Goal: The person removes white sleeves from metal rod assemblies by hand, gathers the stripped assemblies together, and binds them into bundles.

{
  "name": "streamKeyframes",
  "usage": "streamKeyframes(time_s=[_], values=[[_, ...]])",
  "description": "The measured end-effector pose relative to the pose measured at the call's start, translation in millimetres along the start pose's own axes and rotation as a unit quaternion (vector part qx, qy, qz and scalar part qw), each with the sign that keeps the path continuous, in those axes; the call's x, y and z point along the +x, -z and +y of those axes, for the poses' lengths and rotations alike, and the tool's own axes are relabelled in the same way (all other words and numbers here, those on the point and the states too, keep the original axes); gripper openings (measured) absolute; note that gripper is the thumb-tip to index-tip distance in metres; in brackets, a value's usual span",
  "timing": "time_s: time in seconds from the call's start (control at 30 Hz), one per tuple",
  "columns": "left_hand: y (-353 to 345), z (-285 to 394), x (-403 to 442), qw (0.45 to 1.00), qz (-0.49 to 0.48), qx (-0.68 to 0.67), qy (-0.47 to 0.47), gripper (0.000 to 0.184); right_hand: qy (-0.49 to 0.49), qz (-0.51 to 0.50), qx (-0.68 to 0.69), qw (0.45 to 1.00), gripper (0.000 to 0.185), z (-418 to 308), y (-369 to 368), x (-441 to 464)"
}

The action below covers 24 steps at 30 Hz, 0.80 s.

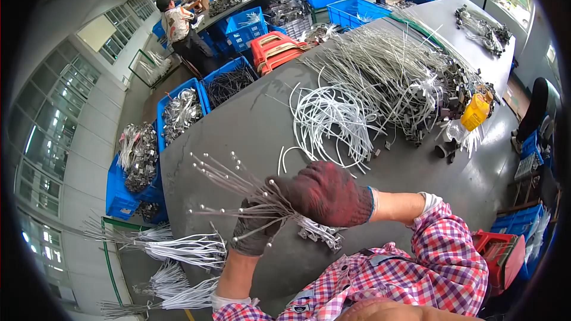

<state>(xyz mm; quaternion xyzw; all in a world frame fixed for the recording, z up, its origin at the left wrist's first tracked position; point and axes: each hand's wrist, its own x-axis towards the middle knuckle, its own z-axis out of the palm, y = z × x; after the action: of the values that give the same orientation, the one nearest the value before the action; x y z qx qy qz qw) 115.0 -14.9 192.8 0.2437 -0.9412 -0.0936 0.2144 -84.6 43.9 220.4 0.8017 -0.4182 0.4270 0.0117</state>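
Note:
A bundle of thin grey wire cables (275, 207) is gathered between my two gloved hands, its strands fanning out to the upper left with small ball-shaped ends. My left hand (254, 235), in a dark glove, is closed around the bundle from below. Over the top of it, my right hand (327, 195), in a red and dark glove, has its fingers curled on the same bundle at the gathered part. Short white pieces with metal ends (320, 233) show just below my right hand, partly hidden. Beyond the hands, loose white cables (333, 120) lie coiled on the grey table (238, 134).
A large heap of grey cables (386, 62) covers the table's far right, with a yellow bottle (476, 112) beside it. Blue crates (229, 80) and red stools (276, 49) line the left edge. White cable bundles (187, 246) hang at lower left. Other people (178, 24) stand farther back.

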Motion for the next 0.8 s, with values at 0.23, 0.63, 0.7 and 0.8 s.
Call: streamKeyframes(time_s=[0.23, 0.63, 0.7, 0.8], values=[[-13, 10, -9, 0.85, 0.048, -0.478, 0.217, 0.022, 0.162, 0.056, -0.078, 0.982, 0.056, 13, -8, -20], [4, -9, 22, 0.971, -0.033, -0.236, 0.037, 0.018, -0.398, -0.057, 0.619, 0.675, 0.034, 13, -32, -39], [12, -3, 25, 0.993, -0.078, 0.073, -0.055, 0.019, -0.395, -0.067, 0.607, 0.686, 0.034, 16, -31, -37], [8, 4, 16, 0.997, -0.027, 0.066, -0.021, 0.02, -0.363, -0.102, 0.626, 0.683, 0.031, 21, -31, -37]])
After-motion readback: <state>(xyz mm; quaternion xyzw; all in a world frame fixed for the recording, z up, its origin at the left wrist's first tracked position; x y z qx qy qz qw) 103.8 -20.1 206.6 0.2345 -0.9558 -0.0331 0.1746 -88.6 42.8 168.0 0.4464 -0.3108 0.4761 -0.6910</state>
